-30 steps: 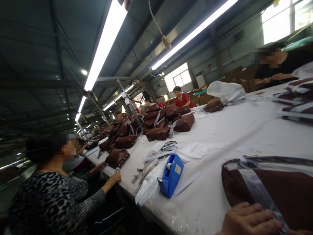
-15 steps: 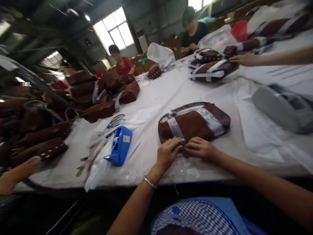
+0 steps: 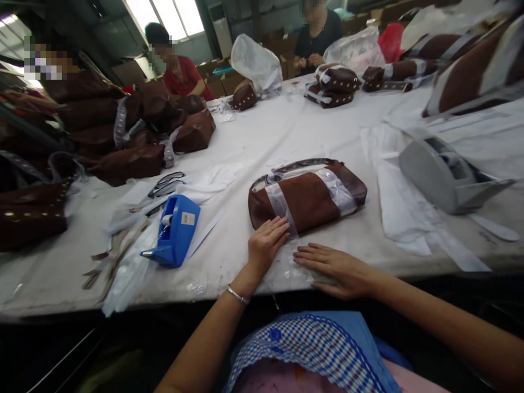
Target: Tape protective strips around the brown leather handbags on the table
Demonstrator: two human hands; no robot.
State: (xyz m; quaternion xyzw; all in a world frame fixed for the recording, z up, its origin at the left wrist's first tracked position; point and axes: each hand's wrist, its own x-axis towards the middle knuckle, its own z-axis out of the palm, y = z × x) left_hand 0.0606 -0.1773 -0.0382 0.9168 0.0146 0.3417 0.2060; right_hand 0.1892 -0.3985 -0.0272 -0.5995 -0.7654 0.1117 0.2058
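A brown handbag [image 3: 309, 199] lies on the white-covered table in front of me, its handle toward the far side. Two pale, shiny wrapping strips go round its body, one near each end. My left hand [image 3: 267, 238] rests with its fingertips on the bag's near lower edge, by the left wrapping strip [image 3: 281, 203]. Beside it, my right hand [image 3: 333, 267] lies flat on the table, fingers stretched out and apart from the bag. Some clear, crinkled plastic shows on the table between the two hands.
A blue tape dispenser [image 3: 180, 229] stands to the left, near black-framed glasses [image 3: 166, 185] and loose strips. At right is a grey tape dispenser [image 3: 440, 177] beside white sheets [image 3: 403, 213]. Brown bags [image 3: 139, 164] pile up at left; wrapped bags [image 3: 333, 87] lie farther back. People work across the table.
My right hand has drawn off the bag's near edge and flattened on the table. My left hand stays at the bag. A co-worker's arm at right has left view, and the camera view has shifted.
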